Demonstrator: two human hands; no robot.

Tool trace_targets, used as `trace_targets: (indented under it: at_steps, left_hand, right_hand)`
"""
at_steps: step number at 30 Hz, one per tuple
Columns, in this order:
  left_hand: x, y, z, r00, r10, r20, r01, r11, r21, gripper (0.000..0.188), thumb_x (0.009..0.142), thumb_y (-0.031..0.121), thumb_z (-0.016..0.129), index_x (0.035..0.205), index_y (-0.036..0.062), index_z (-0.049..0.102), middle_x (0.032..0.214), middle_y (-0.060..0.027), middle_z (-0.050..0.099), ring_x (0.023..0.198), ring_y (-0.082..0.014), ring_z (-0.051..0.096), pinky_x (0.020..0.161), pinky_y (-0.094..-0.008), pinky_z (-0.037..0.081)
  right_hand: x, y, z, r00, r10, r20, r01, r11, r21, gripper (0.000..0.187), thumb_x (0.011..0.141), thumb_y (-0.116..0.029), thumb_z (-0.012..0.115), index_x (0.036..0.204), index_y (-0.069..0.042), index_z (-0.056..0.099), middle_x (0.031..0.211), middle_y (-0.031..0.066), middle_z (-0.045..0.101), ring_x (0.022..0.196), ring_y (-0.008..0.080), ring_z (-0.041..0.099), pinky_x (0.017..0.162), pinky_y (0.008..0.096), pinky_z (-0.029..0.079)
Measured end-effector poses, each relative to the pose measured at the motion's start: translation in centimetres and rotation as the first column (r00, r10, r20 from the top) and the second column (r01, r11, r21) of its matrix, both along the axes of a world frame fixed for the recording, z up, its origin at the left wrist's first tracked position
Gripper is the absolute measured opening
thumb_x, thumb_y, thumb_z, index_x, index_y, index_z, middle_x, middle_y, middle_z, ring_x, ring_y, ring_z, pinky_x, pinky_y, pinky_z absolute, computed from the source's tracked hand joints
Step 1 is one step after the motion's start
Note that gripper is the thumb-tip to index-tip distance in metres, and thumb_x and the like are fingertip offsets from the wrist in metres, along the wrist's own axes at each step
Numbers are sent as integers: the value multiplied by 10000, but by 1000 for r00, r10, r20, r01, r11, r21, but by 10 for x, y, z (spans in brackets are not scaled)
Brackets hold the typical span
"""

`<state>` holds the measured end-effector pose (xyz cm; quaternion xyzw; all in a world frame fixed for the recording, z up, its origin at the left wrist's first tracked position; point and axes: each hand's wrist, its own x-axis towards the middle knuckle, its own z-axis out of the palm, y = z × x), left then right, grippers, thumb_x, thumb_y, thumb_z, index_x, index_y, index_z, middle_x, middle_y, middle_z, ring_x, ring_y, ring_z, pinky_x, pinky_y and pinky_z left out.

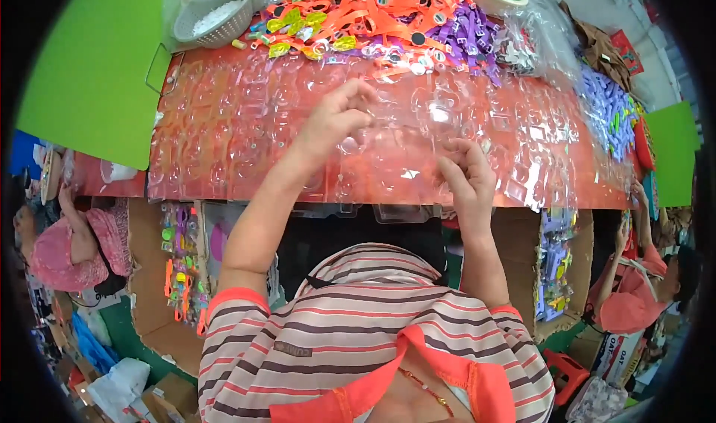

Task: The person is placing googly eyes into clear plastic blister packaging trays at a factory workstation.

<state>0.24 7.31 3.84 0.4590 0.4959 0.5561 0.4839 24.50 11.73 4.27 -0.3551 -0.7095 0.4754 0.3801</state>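
Clear moulded plastic blister trays (201,139) cover the red tabletop in front of me, laid side by side. Over the middle ones a clear blister tray (399,143) spans the space between my hands. My left hand (339,121) has its thumb and fingers bent at the tray's far left side. At its right edge, my right hand (470,173) is curled, thumb and fingers close together. Glare and the see-through plastic blur the tray's outline against those beneath.
At the table's back lie piles of orange toy watches (403,13), purple straps (470,35) and lilac pieces (608,106). A grey basket (216,24) holds small white bits. Cardboard boxes (160,274) with packed toys flank me. Other people (82,248) work at both sides.
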Motion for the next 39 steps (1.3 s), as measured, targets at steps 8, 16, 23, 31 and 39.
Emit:
trace_targets:
  at_steps: [8,16,23,31,39]
  left_hand:
    - [23,-18,-21,898,-105,427,89,994,56,478,860,141,535,1307,31,408,1079,-133,609,916,-186,622,755,-286,485]
    - [45,-36,-39,787,427,-445,-355,904,239,463,844,183,554,1279,49,472,1139,-146,553,949,-234,561,791,-316,439]
    - [46,-55,-80,229,225,-947,-120,972,202,496,838,227,569,1307,102,464,1339,-170,408,1261,-358,353,987,-513,291]
    - [49,-52,-84,166,213,-963,-128,973,193,503,840,269,582,1305,113,470,1363,-158,387,1292,-367,322,988,-614,252]
    - [56,-39,-84,147,182,-972,-66,982,174,592,859,354,560,1377,119,394,1453,-148,310,1322,-365,316,1008,-661,202]
  right_hand:
    - [9,2,-13,995,23,-99,-46,971,-235,226,890,-80,531,1091,24,533,715,42,601,607,77,559,524,195,400]
    - [14,-4,-44,997,-57,-53,32,922,-386,399,882,-59,487,1267,45,465,730,46,608,605,79,564,509,197,389]
    - [8,-2,-66,986,-83,144,119,956,-268,476,880,-93,537,1310,67,409,708,54,589,614,85,545,563,233,446]
    - [5,-14,-57,935,-210,285,146,962,231,485,860,-111,564,1294,48,420,1108,226,569,874,301,614,716,346,499]
    - [2,-26,-56,675,-378,634,-104,801,589,472,809,-209,621,1239,-48,513,1274,172,486,1132,307,487,939,442,345]
